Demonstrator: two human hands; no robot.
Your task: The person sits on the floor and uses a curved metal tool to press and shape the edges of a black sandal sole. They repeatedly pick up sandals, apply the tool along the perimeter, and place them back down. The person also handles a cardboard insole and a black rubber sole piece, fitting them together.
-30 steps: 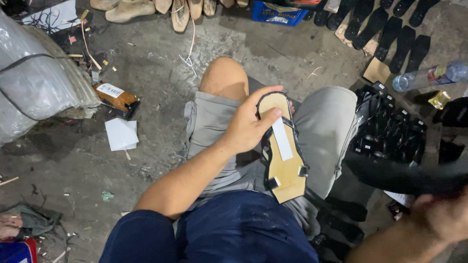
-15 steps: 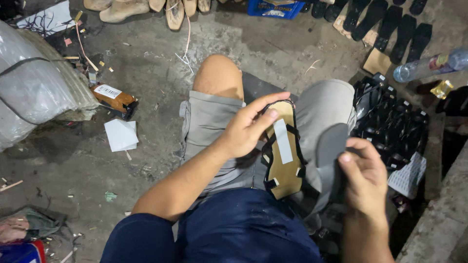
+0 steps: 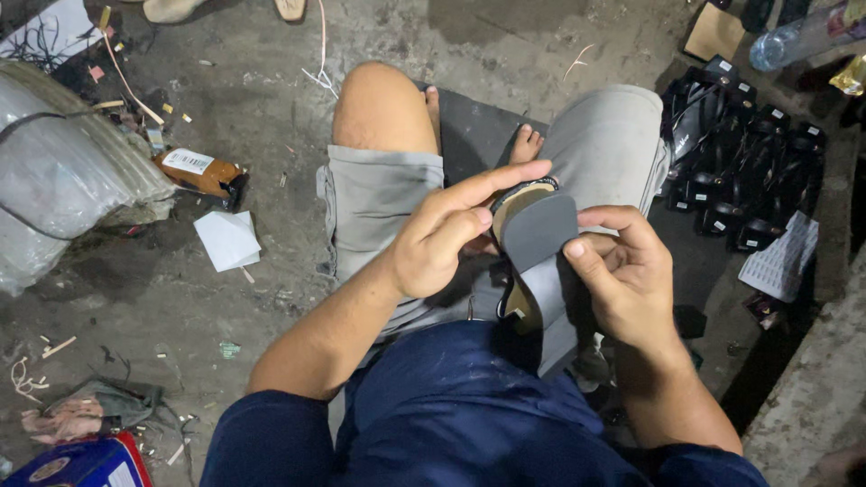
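I see my left hand and right hand both closed around a sandal, grey sole laid on, seemingly not fully pressed down.

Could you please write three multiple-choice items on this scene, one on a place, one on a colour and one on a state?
1. Where does the pile of black sandals lie?
A. On the floor to the person's right
B. On the person's lap
C. Under the plastic-wrapped bundle

2. What colour is the sole piece held against the sandal?
A. White
B. Dark grey
C. Red

3. How do the hands stand?
A. Both free in the air
B. Only the right hand touches it
C. Left hand and right hand both grip the work

Answers:
1 A: the pile sits past the right knee on the ground.
2 B: the flat piece is dark grey against the tan sandal.
3 C: fingers of both hands close on the sole piece and sandal.
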